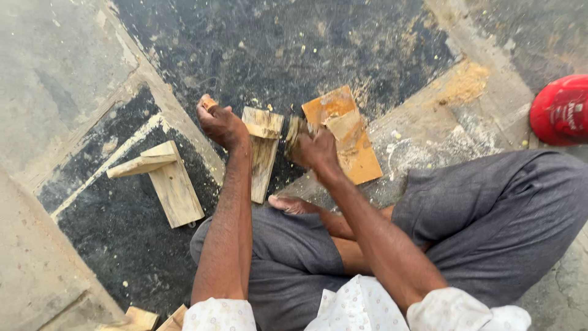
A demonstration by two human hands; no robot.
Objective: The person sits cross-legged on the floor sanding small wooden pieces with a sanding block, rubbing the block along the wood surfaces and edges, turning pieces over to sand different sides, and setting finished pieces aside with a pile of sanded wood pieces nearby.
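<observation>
A round red lid [560, 110] with white print lies at the right edge, beyond the knee [490, 202].

Three T-shaped wooden pieces: one [162, 178] at nine o'clock, one [262, 147] central, one orange-stained [343, 132] at one o'clock. One red cap [560, 110] at three o'clock.

Wooden pieces in hand on a dusty floor

A small wood block [207, 102], pale tan, shows only its end above the fingers that grip it. Just beside it a T-shaped plank piece [263, 150] lies flat on the dark floor, a short crossbar fixed over its far end, its long board running toward the person. A blurred brownish wooden object [296, 131] is gripped upright just right of the crossbar.
</observation>
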